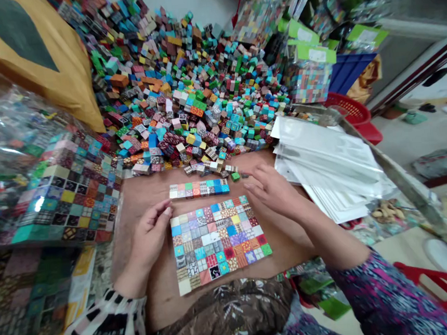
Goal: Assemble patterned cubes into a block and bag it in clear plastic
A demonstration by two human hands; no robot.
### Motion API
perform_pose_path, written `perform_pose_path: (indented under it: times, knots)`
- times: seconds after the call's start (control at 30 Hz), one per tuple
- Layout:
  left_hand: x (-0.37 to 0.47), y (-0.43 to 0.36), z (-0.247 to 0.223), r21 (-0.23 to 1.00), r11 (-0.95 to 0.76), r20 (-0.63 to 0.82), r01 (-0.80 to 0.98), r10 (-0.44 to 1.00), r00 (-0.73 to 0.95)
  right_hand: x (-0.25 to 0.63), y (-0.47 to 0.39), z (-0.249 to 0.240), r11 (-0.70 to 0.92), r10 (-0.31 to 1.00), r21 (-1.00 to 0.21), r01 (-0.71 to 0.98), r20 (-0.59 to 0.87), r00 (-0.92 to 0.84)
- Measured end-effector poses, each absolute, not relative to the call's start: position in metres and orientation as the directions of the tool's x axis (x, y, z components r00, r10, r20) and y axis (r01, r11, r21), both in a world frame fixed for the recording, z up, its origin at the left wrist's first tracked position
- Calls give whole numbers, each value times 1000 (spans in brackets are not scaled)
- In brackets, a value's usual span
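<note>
Flat grid of multicolour patterned cubes (217,243) on brown board; single cube row (199,189) lies just beyond.

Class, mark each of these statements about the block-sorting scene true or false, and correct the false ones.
1. The left hand touches the left edge of the block grid. True.
2. The right hand holds a pair of scissors. False: it holds nothing and reaches towards a green block.
3. A short row of blocks lies beyond the grid. True.
4. The clear bags are stacked on the person's left. False: they lie on the right.
5. The big pile of loose blocks lies beyond the row. True.
</note>
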State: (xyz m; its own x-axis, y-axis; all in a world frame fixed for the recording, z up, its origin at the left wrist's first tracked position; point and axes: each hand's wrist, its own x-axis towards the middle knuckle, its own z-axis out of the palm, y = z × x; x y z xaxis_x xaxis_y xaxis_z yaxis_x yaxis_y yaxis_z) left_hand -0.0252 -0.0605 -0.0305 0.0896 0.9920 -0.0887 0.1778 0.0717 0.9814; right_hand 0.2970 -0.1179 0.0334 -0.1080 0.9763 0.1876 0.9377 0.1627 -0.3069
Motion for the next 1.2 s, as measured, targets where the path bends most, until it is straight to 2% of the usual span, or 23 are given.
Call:
perform_pose_path:
  times: [0.17, 0.27, 0.57, 1.2]
  knots:
    - [-23, -61, -28, 978, 40, -59, 203, 994, 88, 282, -199, 35, 277, 951, -527, 804, 269, -151]
    - [-22, -61, -27, 977, 24, -42, 213, 996, 79, 272, -237, 29, 299, 941, -586, 753, 314, -129]
    - [-20, -63, -24, 970, 30, -47, 240, 997, 64, 259, -265, 8, 339, 898, -462, 820, 419, -135]
    - [-24, -60, -29, 973, 50, -68, 223, 995, 75, 259, -238, 1, 287, 896, -413, 865, 436, -89]
